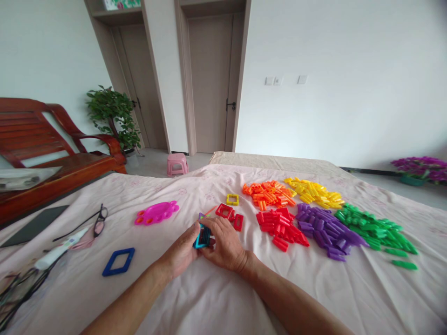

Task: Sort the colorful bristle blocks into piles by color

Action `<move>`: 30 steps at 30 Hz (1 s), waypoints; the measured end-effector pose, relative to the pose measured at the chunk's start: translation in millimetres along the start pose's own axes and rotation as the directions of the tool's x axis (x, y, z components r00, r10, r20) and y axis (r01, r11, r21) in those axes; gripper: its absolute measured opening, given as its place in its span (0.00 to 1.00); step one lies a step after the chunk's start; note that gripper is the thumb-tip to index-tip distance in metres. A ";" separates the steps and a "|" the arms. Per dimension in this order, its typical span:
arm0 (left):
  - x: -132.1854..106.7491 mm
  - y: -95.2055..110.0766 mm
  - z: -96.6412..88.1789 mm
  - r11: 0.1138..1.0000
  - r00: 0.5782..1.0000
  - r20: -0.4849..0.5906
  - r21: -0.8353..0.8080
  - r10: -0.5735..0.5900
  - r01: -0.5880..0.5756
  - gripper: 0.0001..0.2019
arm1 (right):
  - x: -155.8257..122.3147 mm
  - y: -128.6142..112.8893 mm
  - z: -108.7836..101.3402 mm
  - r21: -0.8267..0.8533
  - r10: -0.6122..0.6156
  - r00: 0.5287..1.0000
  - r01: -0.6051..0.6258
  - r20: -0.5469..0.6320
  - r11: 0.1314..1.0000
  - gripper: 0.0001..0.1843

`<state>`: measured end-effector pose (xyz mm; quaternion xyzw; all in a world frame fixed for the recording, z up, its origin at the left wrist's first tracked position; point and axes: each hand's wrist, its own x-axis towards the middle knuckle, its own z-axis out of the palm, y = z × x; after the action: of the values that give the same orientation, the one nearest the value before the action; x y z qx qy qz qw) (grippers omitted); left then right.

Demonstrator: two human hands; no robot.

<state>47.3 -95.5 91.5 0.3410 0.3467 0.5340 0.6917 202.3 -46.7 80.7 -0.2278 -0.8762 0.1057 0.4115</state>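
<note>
Both my hands meet over the pink bedsheet [216, 298]. My left hand [183, 251] and my right hand [225, 244] are closed together on a small stack of plastic frame pieces [202, 237], teal and dark on its visible edge. Just beyond my fingers lie red square frames [228, 214] and a yellow square frame [232, 199]. A blue diamond-shaped frame [118, 261] lies to the left of my left forearm. A pink plastic turtle-shaped piece [157, 212] rests further back on the left.
Sorted heaps of small plastic tubes lie on the right: orange [268, 194], yellow [314, 191], red [281, 225], purple [326, 230], green [375, 228]. Eyeglasses [94, 221], a white tube [61, 249] and cables sit at left. A wooden bench [42, 153] and pink stool [177, 164] stand beyond.
</note>
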 end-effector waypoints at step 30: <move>117.0 30.6 -14.8 -0.077 0.913 -0.227 0.961 0.338 0.267 0.37 | -12.8 75.1 -8.5 0.061 0.314 0.880 -0.313 -0.358 0.948 0.13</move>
<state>41.6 26.2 96.0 0.6273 0.7493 0.1808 0.1113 239.4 12.7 49.5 -0.3816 -0.7366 0.1276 0.5437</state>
